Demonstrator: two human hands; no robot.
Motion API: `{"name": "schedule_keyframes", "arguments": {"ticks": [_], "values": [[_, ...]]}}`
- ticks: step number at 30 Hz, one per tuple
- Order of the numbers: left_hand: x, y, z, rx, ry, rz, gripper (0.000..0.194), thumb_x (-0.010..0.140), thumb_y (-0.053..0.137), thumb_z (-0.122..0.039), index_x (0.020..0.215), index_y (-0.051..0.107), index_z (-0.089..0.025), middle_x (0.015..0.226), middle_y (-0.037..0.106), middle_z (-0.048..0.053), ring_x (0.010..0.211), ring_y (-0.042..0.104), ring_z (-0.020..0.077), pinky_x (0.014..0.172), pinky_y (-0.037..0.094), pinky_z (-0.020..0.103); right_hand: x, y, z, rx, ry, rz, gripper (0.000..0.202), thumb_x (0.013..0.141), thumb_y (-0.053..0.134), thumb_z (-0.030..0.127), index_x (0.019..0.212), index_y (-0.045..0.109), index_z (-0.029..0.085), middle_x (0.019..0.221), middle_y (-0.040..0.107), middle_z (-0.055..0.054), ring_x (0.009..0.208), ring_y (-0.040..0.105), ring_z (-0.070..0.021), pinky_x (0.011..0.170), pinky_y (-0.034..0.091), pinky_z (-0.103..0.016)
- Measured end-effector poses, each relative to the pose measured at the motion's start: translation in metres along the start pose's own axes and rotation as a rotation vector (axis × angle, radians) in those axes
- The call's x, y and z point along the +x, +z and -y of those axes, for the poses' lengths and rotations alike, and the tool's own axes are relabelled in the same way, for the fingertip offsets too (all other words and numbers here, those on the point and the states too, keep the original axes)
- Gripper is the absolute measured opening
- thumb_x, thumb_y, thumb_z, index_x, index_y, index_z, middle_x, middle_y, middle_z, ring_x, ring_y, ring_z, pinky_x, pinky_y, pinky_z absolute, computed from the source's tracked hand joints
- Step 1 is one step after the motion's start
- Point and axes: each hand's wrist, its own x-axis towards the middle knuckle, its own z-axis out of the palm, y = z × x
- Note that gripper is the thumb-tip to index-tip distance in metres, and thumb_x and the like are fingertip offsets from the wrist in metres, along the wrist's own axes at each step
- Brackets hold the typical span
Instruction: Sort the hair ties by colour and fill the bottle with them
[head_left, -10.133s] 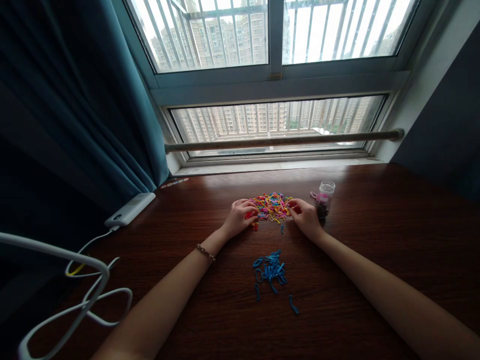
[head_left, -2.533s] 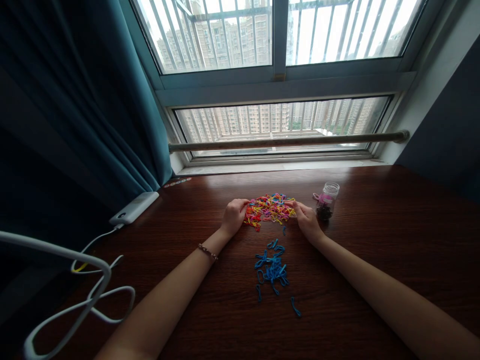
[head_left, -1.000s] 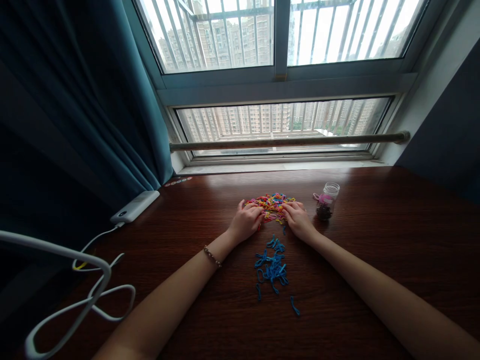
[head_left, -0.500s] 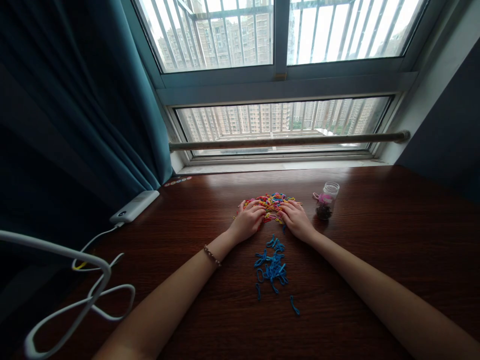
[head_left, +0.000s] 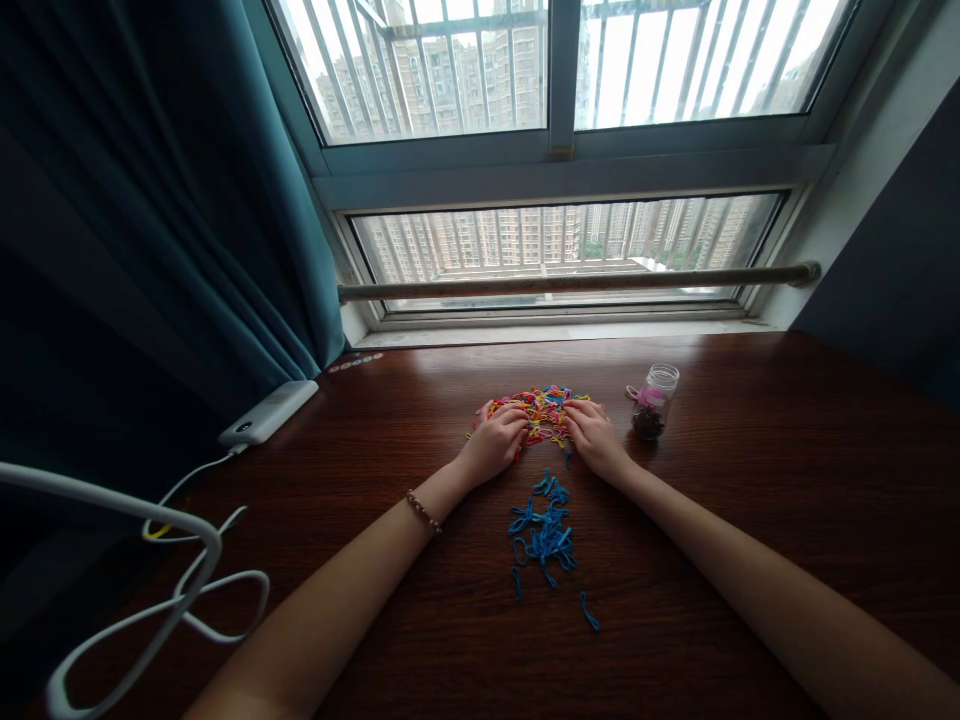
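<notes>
A pile of small multicoloured hair ties (head_left: 546, 408), mostly red, yellow and pink with some blue, lies on the brown table. My left hand (head_left: 496, 438) rests at the pile's left side, its fingers stretched loosely over the edge. On the opposite side, my right hand (head_left: 594, 436) lies with its fingers reaching onto the pile. Both hands look open, and neither shows a hair tie lifted in it; the undersides of the fingers are hidden. Nearer to me, between my forearms, is a separate heap of blue hair ties (head_left: 549, 540). One blue hair tie (head_left: 590, 611) lies apart to its right.
Right of my right hand stands an uncapped clear jar (head_left: 651, 402) with dark contents and a pink band. At left are a white power bank (head_left: 270, 412) and a looping white cable (head_left: 214, 545). A blue curtain (head_left: 300, 280) and window bar (head_left: 577, 285) border the table.
My right hand has shifted slightly to the right, with its fingers closer together. My left hand stays almost in place, and the blue heap is unchanged.
</notes>
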Motion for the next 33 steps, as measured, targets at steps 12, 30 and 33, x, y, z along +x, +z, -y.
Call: {"name": "schedule_keyframes", "arguments": {"ticks": [12,30,33], "values": [[0.000,0.002,0.010,-0.097,-0.120,-0.169,0.010,0.078,0.048,-0.010,0.076,0.055,-0.016,0.084,0.056,0.005,0.084,0.055,0.0169,0.078,0.047,0.030,-0.003,-0.013,0.012,0.273,-0.005,-0.143,0.031,0.086,0.038,0.029,0.094,0.065,0.016,0.099,0.059,-0.010,0.095,0.054,-0.0205,0.087,0.042,-0.033],[-0.002,0.002,0.008,-0.072,-0.045,-0.130,0.020,0.083,0.044,-0.015,0.098,0.057,-0.019,0.092,0.056,0.006,0.090,0.054,0.0168,0.081,0.046,0.029,-0.005,-0.009,-0.002,0.260,0.155,-0.225,0.018,0.074,0.052,0.023,0.071,0.070,0.020,0.085,0.065,-0.005,0.081,0.060,-0.0198,0.080,0.047,-0.035],[-0.002,0.003,0.008,-0.071,-0.041,-0.141,0.020,0.082,0.045,-0.016,0.096,0.058,-0.019,0.092,0.057,0.006,0.090,0.054,0.0170,0.082,0.046,0.030,-0.005,-0.010,0.000,0.263,0.161,-0.238,0.018,0.074,0.054,0.026,0.070,0.070,0.020,0.083,0.065,-0.005,0.079,0.060,-0.0197,0.080,0.047,-0.034]]}}
